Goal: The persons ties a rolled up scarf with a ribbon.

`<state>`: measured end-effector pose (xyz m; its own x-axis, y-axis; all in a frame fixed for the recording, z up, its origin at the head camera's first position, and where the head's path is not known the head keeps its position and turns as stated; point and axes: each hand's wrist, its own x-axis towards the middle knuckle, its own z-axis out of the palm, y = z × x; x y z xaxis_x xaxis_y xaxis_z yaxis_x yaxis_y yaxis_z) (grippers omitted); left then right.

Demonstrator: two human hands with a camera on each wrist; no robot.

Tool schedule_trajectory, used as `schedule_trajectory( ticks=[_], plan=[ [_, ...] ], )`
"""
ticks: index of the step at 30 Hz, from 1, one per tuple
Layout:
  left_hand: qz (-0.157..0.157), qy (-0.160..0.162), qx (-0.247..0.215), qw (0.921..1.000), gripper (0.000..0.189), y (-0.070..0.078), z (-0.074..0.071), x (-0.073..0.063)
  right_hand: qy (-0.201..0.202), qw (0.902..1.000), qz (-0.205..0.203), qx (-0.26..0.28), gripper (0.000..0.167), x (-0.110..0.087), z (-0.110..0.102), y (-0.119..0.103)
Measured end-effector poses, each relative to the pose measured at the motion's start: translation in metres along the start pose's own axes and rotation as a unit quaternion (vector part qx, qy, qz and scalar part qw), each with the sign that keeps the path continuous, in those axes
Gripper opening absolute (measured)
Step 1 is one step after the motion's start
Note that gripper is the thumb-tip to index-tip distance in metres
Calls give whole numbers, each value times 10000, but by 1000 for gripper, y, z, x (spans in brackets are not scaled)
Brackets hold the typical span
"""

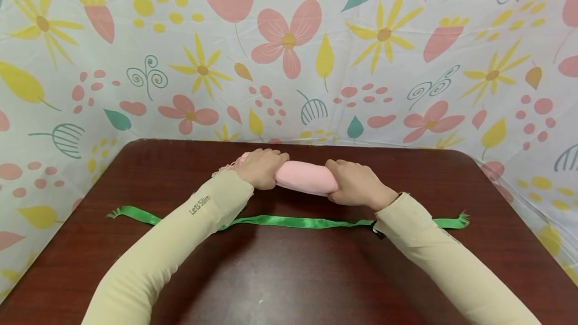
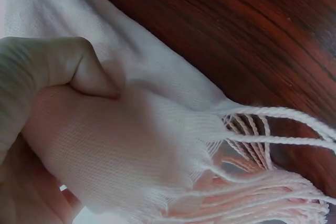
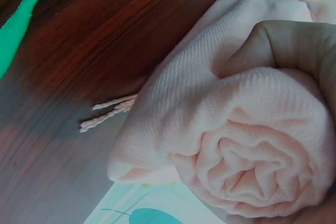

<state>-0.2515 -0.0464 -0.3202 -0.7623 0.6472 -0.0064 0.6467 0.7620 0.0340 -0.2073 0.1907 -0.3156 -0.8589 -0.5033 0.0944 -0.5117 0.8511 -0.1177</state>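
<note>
A pink scarf (image 1: 307, 178), rolled into a thick bundle, is held between both hands over the far part of the table. At its left end my left hand (image 1: 263, 168) grips the roll; in the left wrist view the thumb presses into the cloth beside twisted fringe (image 2: 262, 192). My right hand (image 1: 358, 183) grips the other end, where the right wrist view shows the spiral of rolled layers (image 3: 249, 169). Closer to me than the roll, a green ribbon (image 1: 289, 221) with frayed ends stretches sideways across the table, partly hidden by both forearms.
The dark brown wooden table (image 1: 271, 275) has rounded far corners. Behind it hangs a white cloth backdrop (image 1: 289, 94) printed with flowers and leaves, reaching down to the table's far edge and around its sides.
</note>
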Motion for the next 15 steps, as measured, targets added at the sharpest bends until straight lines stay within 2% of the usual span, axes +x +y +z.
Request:
schedule_trajectory(
  ticks=[15],
  plan=[
    [167,143,-78,9997,37,3,-1,5,160,9997,161,-119,32,-13,-10,-5]
  ],
)
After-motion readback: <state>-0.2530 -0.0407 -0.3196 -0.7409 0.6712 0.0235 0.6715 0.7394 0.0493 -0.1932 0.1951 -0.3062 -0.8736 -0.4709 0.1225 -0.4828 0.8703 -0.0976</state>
